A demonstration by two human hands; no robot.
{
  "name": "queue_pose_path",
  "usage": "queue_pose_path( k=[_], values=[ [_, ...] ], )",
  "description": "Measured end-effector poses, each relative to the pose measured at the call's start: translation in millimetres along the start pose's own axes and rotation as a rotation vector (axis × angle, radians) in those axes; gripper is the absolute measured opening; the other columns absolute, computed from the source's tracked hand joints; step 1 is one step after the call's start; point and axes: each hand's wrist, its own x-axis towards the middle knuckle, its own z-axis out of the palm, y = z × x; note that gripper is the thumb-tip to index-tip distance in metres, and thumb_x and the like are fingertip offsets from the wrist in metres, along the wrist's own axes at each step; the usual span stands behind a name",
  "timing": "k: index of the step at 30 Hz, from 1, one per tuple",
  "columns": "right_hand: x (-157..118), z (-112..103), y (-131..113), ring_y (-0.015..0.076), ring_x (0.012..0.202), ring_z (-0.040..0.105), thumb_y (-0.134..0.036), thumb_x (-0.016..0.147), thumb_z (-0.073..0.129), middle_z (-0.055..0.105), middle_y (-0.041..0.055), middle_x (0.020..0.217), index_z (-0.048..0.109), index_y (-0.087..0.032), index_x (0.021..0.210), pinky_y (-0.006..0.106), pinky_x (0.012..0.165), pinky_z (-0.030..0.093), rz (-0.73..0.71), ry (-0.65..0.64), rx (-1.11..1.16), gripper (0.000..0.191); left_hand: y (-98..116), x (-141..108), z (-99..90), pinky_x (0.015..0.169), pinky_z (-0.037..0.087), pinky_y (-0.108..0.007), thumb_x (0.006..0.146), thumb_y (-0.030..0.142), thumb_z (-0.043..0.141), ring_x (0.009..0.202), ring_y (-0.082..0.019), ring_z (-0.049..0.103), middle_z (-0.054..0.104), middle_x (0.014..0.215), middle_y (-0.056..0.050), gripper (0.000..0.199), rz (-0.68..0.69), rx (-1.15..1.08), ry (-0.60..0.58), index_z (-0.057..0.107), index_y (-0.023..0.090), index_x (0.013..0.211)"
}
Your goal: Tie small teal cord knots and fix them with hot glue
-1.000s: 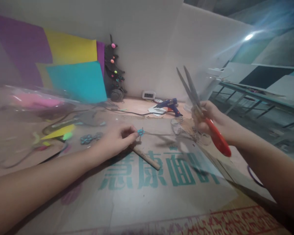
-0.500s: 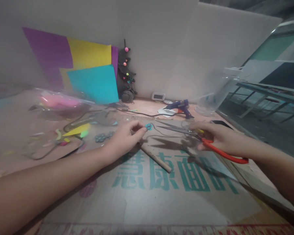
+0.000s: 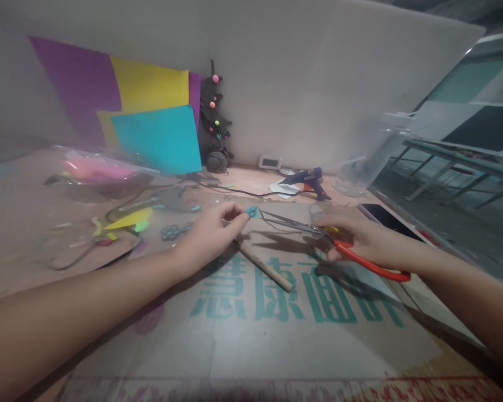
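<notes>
My left hand [image 3: 218, 234] pinches a small teal flower-like piece [image 3: 252, 211] between thumb and finger, above the cardboard sheet [image 3: 251, 346]. A thin dark cord trails from the piece toward the right. My right hand [image 3: 356, 234] is closed round the red handles of the scissors [image 3: 373, 268]. The scissor blades point left and are slightly apart, with their tips close to the teal piece and the cord. Under my hands a brown stick [image 3: 266, 268] lies on the cardboard.
Behind stand a glue gun [image 3: 308, 181], a small white clock [image 3: 270, 162], coloured sheets [image 3: 159, 139] and a dark decorated tree [image 3: 213, 111]. A phone [image 3: 389, 220] lies at right. A plastic bag [image 3: 100, 167], a yellow scrap [image 3: 128, 219] and blue-grey flower pieces [image 3: 176, 230] are at left.
The scissors in my right hand have moved left, bringing their tips close to the teal piece and cord. More of the phone shows. The view has shifted slightly.
</notes>
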Motion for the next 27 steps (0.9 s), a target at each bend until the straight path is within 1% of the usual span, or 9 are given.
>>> queue_pose_path(
  k=[3,5,9,12,16,20,22,27],
  values=[
    [-2.8,-1.8,1.6,0.0334,0.103,0.064,-0.054,0.072,0.072,0.070,0.0069,0.109,0.062,-0.031,0.125,0.047,0.083,0.054,0.053,-0.041,0.012,0.058,-4.5,2.5,0.1,0.067,0.040,-0.027,0.088,0.036,0.050,0.073,-0.016,0.056,0.058,0.075,0.001,0.021,-0.012,-0.027,0.006,0.055,0.018,0.079],
    [-3.9,-1.5,1.4,0.0341,0.104,0.064,-0.055,0.072,0.072,0.069,0.0077,0.111,0.061,-0.031,0.126,0.047,0.083,0.054,0.064,-0.046,0.010,0.060,-7.3,3.9,0.1,0.066,0.040,-0.027,0.088,0.038,0.051,0.073,-0.016,0.055,0.058,0.075,0.001,0.022,-0.020,-0.030,0.014,0.056,0.018,0.080],
    [-2.9,0.4,0.7,0.0351,0.110,0.061,-0.051,0.073,0.071,0.069,0.0077,0.114,0.062,-0.030,0.124,0.049,0.086,0.053,0.037,0.006,-0.020,0.056,-9.7,5.3,0.1,0.065,0.039,-0.026,0.088,0.039,0.051,0.073,-0.016,0.054,0.060,0.077,0.000,0.023,-0.023,-0.030,0.036,0.057,0.018,0.081],
    [-1.7,-0.2,1.5,0.0360,0.112,0.060,-0.052,0.074,0.070,0.067,0.0084,0.119,0.062,-0.030,0.122,0.050,0.086,0.052,0.051,0.035,-0.049,0.054,-9.7,5.4,0.0,0.065,0.040,-0.026,0.088,0.039,0.052,0.073,-0.016,0.055,0.060,0.076,0.000,0.023,-0.017,-0.030,0.035,0.058,0.018,0.080],
    [-2.8,-2.5,-2.6,0.0334,0.106,0.063,-0.056,0.072,0.071,0.067,0.0077,0.118,0.061,-0.031,0.123,0.046,0.083,0.054,0.080,-0.038,-0.001,0.058,-9.7,5.5,-0.6,0.066,0.040,-0.026,0.089,0.037,0.051,0.074,-0.016,0.055,0.060,0.078,0.001,0.022,-0.003,-0.014,0.044,0.057,0.018,0.080],
    [-2.6,-0.4,-13.3,0.0300,0.099,0.065,-0.056,0.069,0.074,0.069,0.0066,0.111,0.064,-0.028,0.118,0.041,0.080,0.054,0.058,-0.113,-0.001,0.058,-8.5,4.1,-0.8,0.065,0.040,-0.026,0.090,0.037,0.051,0.073,-0.016,0.055,0.058,0.075,0.001,0.022,0.002,-0.013,0.026,0.056,0.018,0.079],
    [-1.0,2.7,-15.8,0.0289,0.096,0.066,-0.055,0.071,0.073,0.069,0.0071,0.109,0.064,-0.026,0.117,0.040,0.078,0.054,0.048,-0.095,-0.005,0.055,-6.7,2.8,-0.6,0.065,0.042,-0.027,0.090,0.038,0.050,0.072,-0.016,0.057,0.057,0.073,0.001,0.023,0.006,-0.023,-0.006,0.055,0.018,0.078],
    [2.7,11.3,-12.2,0.0283,0.098,0.066,-0.050,0.073,0.072,0.068,0.0089,0.112,0.062,-0.023,0.119,0.038,0.079,0.053,0.045,0.000,-0.004,0.054,-2.0,0.9,-0.2,0.068,0.043,-0.028,0.088,0.037,0.051,0.072,-0.017,0.058,0.058,0.072,0.000,0.022,-0.005,0.018,-0.052,0.055,0.018,0.076]
  ],
)
